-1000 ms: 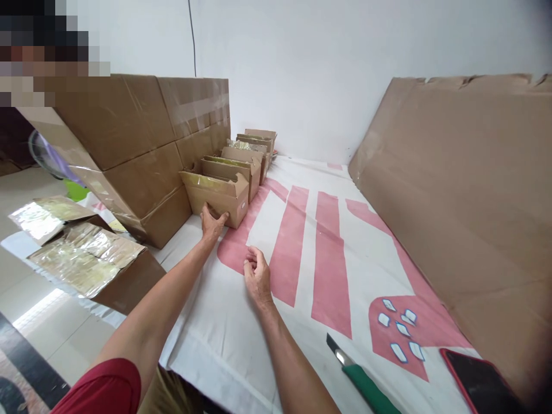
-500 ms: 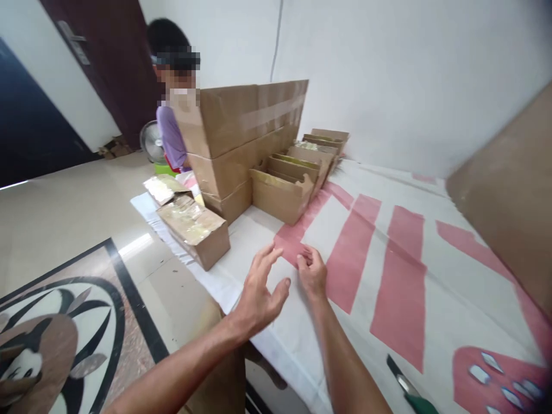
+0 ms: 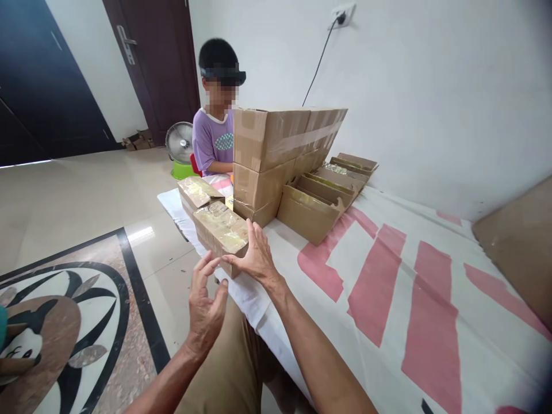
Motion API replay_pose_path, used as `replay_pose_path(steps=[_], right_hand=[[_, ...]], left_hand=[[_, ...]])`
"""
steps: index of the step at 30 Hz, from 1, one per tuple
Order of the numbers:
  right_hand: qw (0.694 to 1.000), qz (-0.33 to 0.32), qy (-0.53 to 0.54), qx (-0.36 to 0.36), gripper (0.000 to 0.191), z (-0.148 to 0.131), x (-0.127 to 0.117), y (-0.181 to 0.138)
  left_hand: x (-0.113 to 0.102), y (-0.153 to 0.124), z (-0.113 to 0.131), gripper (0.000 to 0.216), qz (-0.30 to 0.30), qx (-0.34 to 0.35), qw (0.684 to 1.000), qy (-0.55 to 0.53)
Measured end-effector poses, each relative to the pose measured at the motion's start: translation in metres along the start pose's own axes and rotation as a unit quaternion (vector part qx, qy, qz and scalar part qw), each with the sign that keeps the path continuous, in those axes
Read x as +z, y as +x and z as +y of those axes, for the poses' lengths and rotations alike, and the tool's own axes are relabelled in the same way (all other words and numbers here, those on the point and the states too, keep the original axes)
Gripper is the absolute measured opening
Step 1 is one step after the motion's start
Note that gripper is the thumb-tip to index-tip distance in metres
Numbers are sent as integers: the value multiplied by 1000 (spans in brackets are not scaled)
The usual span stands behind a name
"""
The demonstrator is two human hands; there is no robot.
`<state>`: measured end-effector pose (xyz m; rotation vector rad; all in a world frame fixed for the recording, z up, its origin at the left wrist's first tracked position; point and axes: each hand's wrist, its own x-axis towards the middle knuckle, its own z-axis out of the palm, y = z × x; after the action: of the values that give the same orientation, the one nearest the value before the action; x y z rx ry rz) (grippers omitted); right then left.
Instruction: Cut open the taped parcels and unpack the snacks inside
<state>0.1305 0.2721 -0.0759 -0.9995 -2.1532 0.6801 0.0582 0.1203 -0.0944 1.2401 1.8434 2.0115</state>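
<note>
Plainly, the right hand (image 3: 259, 259) is standing wide at the near end of a taped box (image 3: 221, 227), thumb and fingers well apart; whether it is touching the cardboard, I cannot tell; the left hand (image 3: 206, 313) is hanging near that end, loosely curled and holding nothing; the taped box is lying along the left edge of a cloth (image 3: 399, 310), just beside a 2nd box (image 3: 198, 191); a stack of boxes (image 3: 287, 135) is rising behind, with a person in purple (image 3: 209, 141) showing beyond.
</note>
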Motion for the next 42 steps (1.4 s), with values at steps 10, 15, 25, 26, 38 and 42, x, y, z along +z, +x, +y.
replay_pose_path(steps=[10,15,25,26,38,42], right_hand=[[998,-60,23,19,105,21,-88,-82],[996,-75,-11,48,100,34,-172,-186],[983,9,-35,179,97,49,-265,-343],[975,46,-38,214,88,56,-266,-357],[866,108,-409,268,50,130,-199,-414],[882,165,-350,269,53,130,-204,-413]], left_hand=[[-14,-1,-5,39,33,6,999,-29],[4,-25,6,39,-52,-12,997,-55],[64,-70,48,37,-316,2,945,-87],[67,-72,48,38,-331,3,939,-88],[68,-86,34,54,-336,-42,931,-133],[64,-86,32,60,-332,-49,930,-151]])
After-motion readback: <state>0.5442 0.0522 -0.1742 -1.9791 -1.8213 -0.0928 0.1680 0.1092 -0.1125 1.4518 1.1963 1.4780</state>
